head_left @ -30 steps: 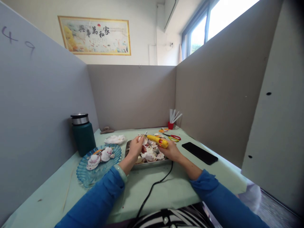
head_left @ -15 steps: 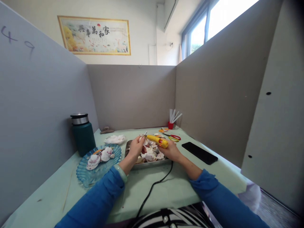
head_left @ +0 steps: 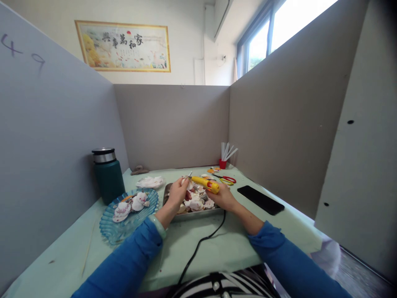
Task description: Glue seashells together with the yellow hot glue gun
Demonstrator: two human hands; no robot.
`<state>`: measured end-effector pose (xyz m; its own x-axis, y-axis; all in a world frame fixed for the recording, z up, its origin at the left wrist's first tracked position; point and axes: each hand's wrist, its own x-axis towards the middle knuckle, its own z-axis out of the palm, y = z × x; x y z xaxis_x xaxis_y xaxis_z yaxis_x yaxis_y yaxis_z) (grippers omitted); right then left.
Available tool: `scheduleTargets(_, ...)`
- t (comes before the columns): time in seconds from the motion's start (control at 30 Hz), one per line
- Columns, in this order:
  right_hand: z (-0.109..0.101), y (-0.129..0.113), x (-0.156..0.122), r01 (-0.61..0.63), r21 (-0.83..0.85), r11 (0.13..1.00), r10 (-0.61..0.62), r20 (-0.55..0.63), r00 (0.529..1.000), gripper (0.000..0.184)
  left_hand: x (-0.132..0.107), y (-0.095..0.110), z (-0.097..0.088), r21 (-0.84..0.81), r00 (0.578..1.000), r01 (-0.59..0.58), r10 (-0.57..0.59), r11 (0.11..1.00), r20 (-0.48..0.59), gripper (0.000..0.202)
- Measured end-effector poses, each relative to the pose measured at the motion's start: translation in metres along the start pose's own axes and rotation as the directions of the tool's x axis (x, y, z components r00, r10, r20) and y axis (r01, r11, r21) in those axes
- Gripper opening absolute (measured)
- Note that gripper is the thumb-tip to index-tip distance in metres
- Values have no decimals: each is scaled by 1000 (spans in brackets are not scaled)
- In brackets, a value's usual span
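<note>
Over a tray [head_left: 196, 215] of shells [head_left: 195, 203], right hand [head_left: 224, 197] tight around a yellow tool [head_left: 203, 182], left hand [head_left: 176, 193] around a pale piece [head_left: 186, 178].

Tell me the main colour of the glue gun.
The glue gun is mainly yellow, shown best in the head view.

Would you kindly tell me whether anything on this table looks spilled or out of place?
Nothing looks clearly spilled, but a thin stick and a small dark speck lie on the cloth, left of the blue plate, both seemingly stray.
</note>
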<state>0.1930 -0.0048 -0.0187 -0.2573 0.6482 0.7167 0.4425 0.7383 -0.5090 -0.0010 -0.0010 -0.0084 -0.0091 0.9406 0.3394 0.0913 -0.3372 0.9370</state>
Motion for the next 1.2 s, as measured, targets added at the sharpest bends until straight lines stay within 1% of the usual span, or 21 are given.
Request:
scheduleTargets(0.2,0,0,0,-2,-5,1000,2,3,1000,13,1,0,0,19,1000,-3,3,1000,-17,41)
scheduleTargets(0.37,1,1,-1,-11,-7,1000,11,1,1000,14,0,0,0,17,1000,-19,20,1000,-6,41)
scheduleTargets(0.63,0,0,0,-13,-2,1000,13,10,1000,12,0,0,0,5,1000,8,-8,1000,1,41)
scheduleTargets(0.93,-1,-2,0,-8,-7,1000,8,4,1000,12,0,1,0,21,1000,10,-10,1000,5,40)
scheduleTargets(1.2,1,3,-1,-7,3,1000,7,9,1000,12,1,-2,0,-1,1000,3,-3,1000,2,42)
